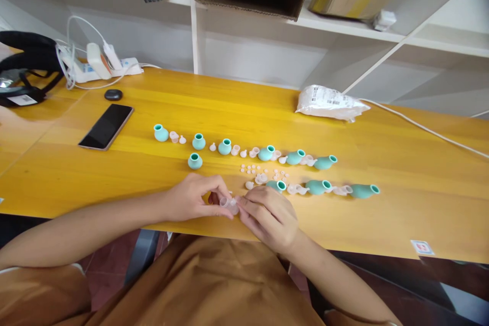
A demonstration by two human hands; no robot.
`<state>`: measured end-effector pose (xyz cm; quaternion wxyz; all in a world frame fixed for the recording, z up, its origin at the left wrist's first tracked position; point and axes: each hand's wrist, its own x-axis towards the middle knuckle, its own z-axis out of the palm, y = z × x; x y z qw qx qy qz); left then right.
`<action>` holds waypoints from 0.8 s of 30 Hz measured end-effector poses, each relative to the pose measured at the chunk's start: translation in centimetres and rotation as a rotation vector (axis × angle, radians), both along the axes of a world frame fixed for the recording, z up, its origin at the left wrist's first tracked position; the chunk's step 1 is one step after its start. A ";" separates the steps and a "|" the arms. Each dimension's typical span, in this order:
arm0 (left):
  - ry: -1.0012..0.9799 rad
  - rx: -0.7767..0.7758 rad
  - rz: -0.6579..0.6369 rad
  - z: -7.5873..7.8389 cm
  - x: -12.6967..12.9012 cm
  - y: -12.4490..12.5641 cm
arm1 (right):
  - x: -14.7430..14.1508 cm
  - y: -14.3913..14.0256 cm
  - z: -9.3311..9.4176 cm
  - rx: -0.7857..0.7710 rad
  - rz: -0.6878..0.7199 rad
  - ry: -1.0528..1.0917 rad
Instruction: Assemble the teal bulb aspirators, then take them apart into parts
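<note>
Left hand: we see the left hand [193, 197] at the lower centre of the frame, near the front edge of the yellow wooden table [401, 204]; its fingers are pinched on a small clear plastic piece [229, 205].
Right hand: the right hand [269, 214] is just to the right of it, and its fingertips are closed on the same clear piece, so both hands meet there.
Held piece: it sits between the two hands, just above the table edge; we cannot tell its exact shape.
Teal parts: small teal rubber bulbs [225, 146] stand or lie in two rows across the middle of the frame, beyond the hands.
Small parts: pale pink caps and tiny beads [254, 168] lie between the bulbs, near the right hand.
Left side: a black smartphone [106, 126] lies flat at the middle left, and a white power strip with cables [95, 63] is at the upper left.
Right side: a white plastic bag [330, 103] lies at the upper right of the table.
</note>
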<state>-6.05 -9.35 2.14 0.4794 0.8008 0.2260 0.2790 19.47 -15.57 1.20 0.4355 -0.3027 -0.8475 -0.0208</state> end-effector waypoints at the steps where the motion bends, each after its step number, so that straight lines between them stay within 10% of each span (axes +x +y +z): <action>1: 0.002 0.006 -0.001 0.0 0.0 0.0 | 0.0 0.0 0.0 -0.002 0.001 0.002; 24: 0.043 0.126 0.002 -0.1 -0.3 0.0 | -0.2 -0.2 -0.4 0.014 0.005 0.025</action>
